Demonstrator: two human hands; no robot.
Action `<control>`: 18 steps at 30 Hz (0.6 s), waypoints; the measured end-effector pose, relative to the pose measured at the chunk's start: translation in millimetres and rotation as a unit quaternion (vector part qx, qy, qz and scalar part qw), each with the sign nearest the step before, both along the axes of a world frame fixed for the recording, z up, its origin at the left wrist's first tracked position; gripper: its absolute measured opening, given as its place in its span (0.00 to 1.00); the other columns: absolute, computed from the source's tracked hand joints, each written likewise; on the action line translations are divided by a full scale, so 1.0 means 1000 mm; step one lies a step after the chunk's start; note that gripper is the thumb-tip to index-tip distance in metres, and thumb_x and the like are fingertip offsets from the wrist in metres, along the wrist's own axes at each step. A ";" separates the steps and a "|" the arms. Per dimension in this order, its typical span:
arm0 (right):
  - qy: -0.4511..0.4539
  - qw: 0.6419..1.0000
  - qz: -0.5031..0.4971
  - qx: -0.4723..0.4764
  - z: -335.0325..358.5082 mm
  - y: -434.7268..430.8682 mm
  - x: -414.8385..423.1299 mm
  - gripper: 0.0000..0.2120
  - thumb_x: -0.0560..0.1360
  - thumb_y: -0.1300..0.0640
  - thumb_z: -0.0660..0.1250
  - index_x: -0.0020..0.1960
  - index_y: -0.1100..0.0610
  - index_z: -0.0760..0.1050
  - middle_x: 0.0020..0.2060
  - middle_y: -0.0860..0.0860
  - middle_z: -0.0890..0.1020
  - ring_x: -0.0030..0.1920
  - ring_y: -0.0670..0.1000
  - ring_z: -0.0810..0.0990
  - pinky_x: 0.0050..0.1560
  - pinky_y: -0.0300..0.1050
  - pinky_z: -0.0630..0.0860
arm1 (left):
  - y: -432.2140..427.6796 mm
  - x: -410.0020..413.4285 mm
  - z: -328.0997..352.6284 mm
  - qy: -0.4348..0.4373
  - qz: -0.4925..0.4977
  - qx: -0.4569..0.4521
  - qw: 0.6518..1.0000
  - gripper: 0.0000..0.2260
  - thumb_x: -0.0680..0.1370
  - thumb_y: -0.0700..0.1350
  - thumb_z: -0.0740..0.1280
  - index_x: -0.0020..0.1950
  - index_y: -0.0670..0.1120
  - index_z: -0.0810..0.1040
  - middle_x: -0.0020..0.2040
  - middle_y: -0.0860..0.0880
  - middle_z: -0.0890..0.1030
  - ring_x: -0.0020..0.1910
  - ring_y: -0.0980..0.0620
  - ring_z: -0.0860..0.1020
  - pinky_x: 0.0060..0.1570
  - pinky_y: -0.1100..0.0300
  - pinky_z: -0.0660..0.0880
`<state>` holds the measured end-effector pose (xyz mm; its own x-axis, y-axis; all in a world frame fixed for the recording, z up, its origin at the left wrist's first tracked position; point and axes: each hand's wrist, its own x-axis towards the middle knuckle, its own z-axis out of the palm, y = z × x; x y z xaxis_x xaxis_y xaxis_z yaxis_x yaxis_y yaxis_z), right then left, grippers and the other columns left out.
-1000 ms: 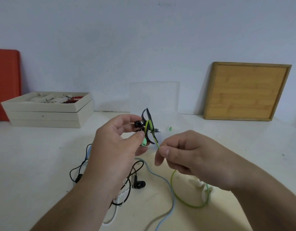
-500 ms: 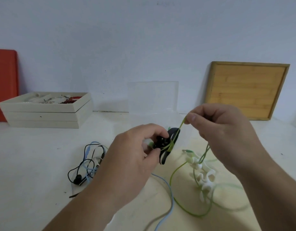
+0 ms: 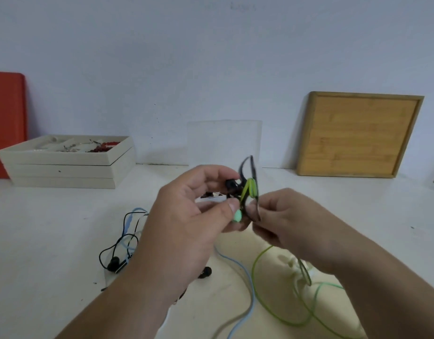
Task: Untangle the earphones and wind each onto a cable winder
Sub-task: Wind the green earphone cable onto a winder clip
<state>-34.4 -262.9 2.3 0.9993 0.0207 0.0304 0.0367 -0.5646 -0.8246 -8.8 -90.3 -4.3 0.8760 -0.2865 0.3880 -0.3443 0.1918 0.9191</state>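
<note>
The left hand (image 3: 186, 216) pinches a black ear-hook earphone with thin green cable (image 3: 246, 189); right hand (image 3: 291, 223) fingers curl on the cable just beside. It looks light and limp; better hold the stiff hook.

green cable (image 3: 272, 311), blue cable (image 3: 247, 277), orange board (image 3: 6, 123).

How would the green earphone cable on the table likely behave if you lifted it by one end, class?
Probably floppy: the green cable lies in loose curves on the table. Likely light, being thin. It may snag, since it passes by the white winder.
</note>
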 end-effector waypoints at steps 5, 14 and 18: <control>0.014 0.994 0.107 0.012 -0.001 0.005 -0.002 0.14 0.83 0.54 0.61 0.46 0.56 0.83 0.24 0.43 0.71 0.26 0.44 0.66 0.31 0.38 0.64 | 0.003 0.010 -0.005 0.012 0.112 0.004 0.994 0.15 0.75 0.31 0.70 0.47 0.53 0.84 0.46 0.52 0.84 0.38 0.49 0.85 0.42 0.54 0.83; 0.008 0.993 0.111 0.028 0.009 -0.001 -0.009 0.07 0.80 0.57 0.67 0.49 0.54 0.84 0.24 0.42 0.67 0.25 0.41 0.65 0.29 0.33 0.64 | 0.006 0.006 -0.002 -0.036 0.165 0.126 0.977 0.13 0.75 0.37 0.72 0.48 0.57 0.82 0.46 0.61 0.81 0.35 0.51 0.84 0.44 0.53 0.83; -0.014 0.995 0.095 0.005 0.014 0.003 -0.012 0.06 0.79 0.59 0.67 0.50 0.53 0.84 0.22 0.43 0.68 0.25 0.44 0.66 0.30 0.38 0.66 | 0.005 0.002 -0.004 -0.077 0.162 0.204 0.962 0.14 0.74 0.37 0.71 0.47 0.58 0.81 0.42 0.61 0.82 0.27 0.56 0.78 0.26 0.69 0.69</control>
<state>-46.6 -259.7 16.2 0.9763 0.2086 0.0584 0.1643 -0.5372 -0.8273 -6.7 -85.7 -7.9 0.8862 -0.1635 0.4335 -0.4633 -0.3140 0.8287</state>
